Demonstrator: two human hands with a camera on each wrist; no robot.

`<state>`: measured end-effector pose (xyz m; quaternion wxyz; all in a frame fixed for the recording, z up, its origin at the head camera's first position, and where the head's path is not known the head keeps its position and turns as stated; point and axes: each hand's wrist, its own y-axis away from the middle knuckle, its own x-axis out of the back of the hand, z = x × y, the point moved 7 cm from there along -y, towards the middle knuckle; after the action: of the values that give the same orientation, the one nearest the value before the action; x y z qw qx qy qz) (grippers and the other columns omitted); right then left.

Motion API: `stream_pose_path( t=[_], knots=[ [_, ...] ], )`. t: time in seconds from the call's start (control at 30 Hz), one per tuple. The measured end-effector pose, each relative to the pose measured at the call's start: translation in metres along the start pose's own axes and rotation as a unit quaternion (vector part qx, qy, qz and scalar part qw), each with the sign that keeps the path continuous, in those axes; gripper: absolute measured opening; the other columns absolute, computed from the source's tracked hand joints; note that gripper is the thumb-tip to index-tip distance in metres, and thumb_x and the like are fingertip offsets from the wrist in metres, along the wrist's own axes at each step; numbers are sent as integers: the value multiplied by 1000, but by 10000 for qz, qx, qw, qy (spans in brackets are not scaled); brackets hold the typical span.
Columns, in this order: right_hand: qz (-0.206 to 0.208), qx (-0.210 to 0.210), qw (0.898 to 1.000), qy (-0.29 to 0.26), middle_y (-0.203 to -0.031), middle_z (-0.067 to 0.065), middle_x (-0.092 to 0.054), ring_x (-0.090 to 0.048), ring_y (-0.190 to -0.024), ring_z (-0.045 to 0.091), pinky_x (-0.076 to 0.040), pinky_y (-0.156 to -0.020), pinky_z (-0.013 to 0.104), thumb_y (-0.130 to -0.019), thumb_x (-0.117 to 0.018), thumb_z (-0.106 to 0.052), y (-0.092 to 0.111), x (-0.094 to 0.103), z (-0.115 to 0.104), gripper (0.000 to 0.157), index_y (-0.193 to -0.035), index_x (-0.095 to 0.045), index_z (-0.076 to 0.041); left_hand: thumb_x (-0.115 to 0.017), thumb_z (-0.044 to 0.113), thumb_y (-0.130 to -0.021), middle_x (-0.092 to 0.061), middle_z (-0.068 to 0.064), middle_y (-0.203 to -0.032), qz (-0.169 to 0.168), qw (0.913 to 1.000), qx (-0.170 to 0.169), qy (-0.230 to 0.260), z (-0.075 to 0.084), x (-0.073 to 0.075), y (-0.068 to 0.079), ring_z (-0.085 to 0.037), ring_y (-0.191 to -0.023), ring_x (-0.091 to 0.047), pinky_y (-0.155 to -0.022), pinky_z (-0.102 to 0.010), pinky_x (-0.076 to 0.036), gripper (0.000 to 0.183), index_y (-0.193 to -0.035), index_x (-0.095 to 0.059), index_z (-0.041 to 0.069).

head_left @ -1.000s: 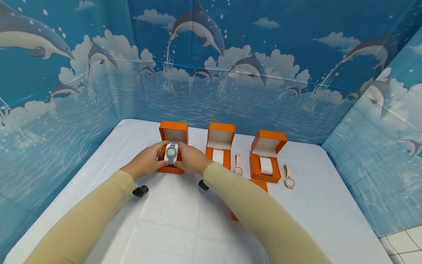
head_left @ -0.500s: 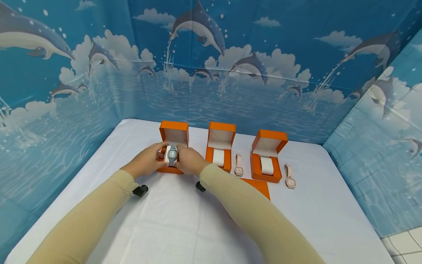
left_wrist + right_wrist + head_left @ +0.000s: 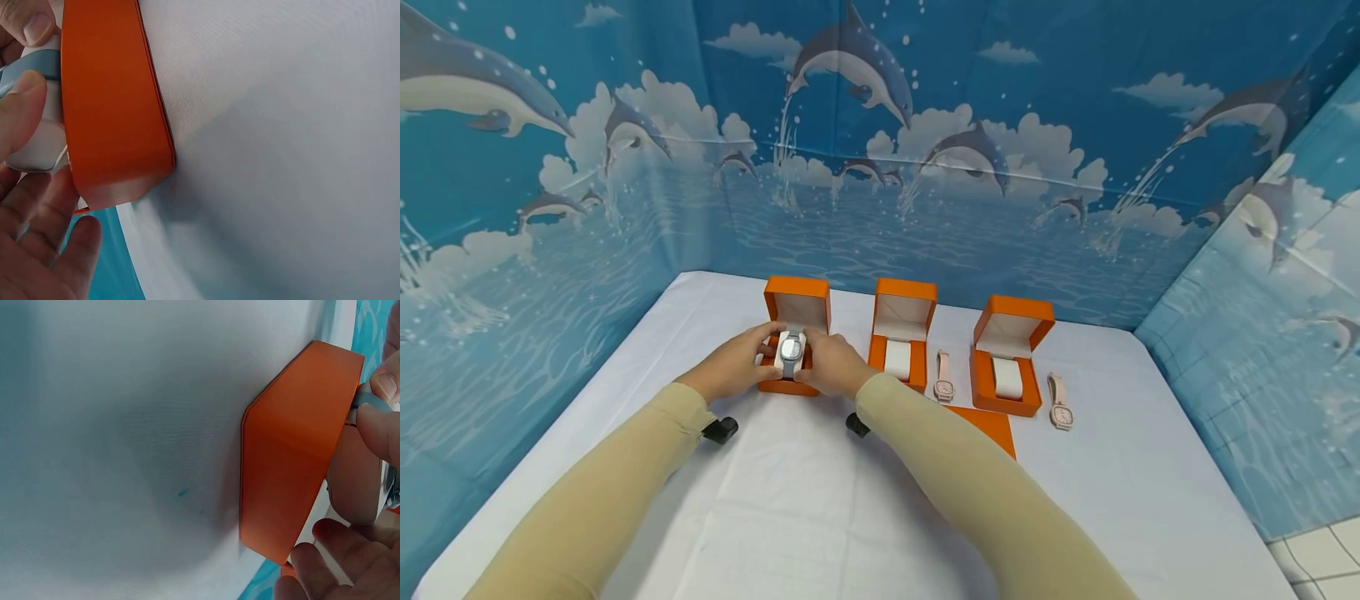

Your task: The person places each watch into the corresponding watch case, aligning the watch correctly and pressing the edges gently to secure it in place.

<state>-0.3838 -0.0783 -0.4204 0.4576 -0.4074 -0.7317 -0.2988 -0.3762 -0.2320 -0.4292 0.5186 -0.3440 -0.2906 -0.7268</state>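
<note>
A wristwatch (image 3: 791,347) with a grey-blue strap is wrapped round a white cushion (image 3: 37,150) at the leftmost open orange box (image 3: 790,387). My left hand (image 3: 737,363) grips the watch and cushion from the left, its thumb against the strap. From the right, my right hand (image 3: 837,365) holds them too, its thumb also by the strap. In both wrist views the cushion sits at the box's opening, and its lower part is hidden by the box wall (image 3: 284,456). How deep it sits, I cannot tell.
Two more open orange boxes, a middle one (image 3: 917,367) and a right one (image 3: 1006,403), hold white cushions. Pink-strapped watches lie beside them, one between the boxes (image 3: 943,383) and one at right (image 3: 1060,408). An orange flat piece (image 3: 988,425) lies partly under my right sleeve.
The watch and cushion have tilted slightly between my hands, and the dial now catches the light. My right forearm shifted a little, uncovering the middle box's lower part. Both hands keep their grip.
</note>
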Motion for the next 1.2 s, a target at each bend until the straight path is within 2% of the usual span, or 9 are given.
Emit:
stream_pose_path(
  t=[0.1, 0.17, 0.37, 0.5, 0.63, 0.9, 1.1, 1.2],
  knots=[
    [-50, -126, 9995, -270, -143, 7, -64, -57, -129, 30, -53, -109, 41, -97, -78, -37, 1, 1, 2, 80, -162, -38, -12, -75, 29, -100, -58, -11, -137, -29, 9999, -65, -143, 1, 0, 0, -28, -118, -58, -101, -48, -52, 79, -164, -30, 22],
    [-73, -211, 9989, -404, -145, 7, -63, -55, -131, 29, -52, -110, 41, -96, -78, -36, 1, 1, 4, 83, -163, -35, -12, -74, 30, -101, -57, -12, -138, -70, 9997, -82, -219, 2, 0, -1, -28, -117, -57, -100, -47, -52, 79, -165, -28, 21],
    [-80, -348, 9983, -455, -142, 8, -63, -55, -128, 27, -55, -105, 39, -96, -78, -35, 4, -1, 6, 82, -162, -34, -12, -72, 29, -102, -38, -16, -165, -138, 9992, -208, -300, 4, -1, -2, -35, -136, -52, -115, -58, -45, 80, -166, -26, 19],
    [-111, -338, 9990, -284, -138, 8, -64, -56, -123, 26, -56, -98, 38, -98, -76, -36, 3, -3, 5, 79, -160, -34, -11, -74, 25, -100, -36, -17, -167, -119, 9991, -330, -238, 5, -3, -3, -39, -146, -46, -119, -60, -41, 79, -165, -29, 17],
    [-157, -295, 9994, -135, -135, 9, -64, -55, -122, 25, -56, -95, 37, -100, -74, -38, 4, -4, 4, 76, -158, -34, -10, -76, 23, -99, -41, -16, -164, -96, 9990, -389, -208, 3, -4, -4, -39, -147, -45, -121, -59, -40, 78, -163, -32, 17],
    [-224, -142, 9995, 193, -153, 6, -56, -50, -135, 31, -51, -111, 39, -103, -68, -38, 3, -7, 1, 71, -160, -38, -8, -75, 30, -100, -44, -16, -163, -167, 9991, -115, -374, -3, -6, -6, -40, -141, -41, -119, -59, -41, 77, -164, -33, 19],
    [-249, -245, 9993, 90, -154, 4, -55, -53, -123, 28, -49, -109, 40, -104, -67, -37, 4, -10, 1, 65, -157, -41, -10, -75, 31, -100, -49, -15, -159, -344, 9988, 73, -328, -8, -8, -10, -40, -141, -41, -120, -60, -40, 72, -161, -37, 21],
    [-263, -323, 9991, -50, -157, 5, -52, -53, -125, 30, -48, -111, 41, -104, -67, -36, 4, -12, 2, 66, -159, -39, -11, -76, 32, -99, -52, -15, -155, -374, 9986, 111, -357, -8, -8, -10, -40, -139, -43, -118, -60, -41, 70, -159, -40, 22]
  ],
)
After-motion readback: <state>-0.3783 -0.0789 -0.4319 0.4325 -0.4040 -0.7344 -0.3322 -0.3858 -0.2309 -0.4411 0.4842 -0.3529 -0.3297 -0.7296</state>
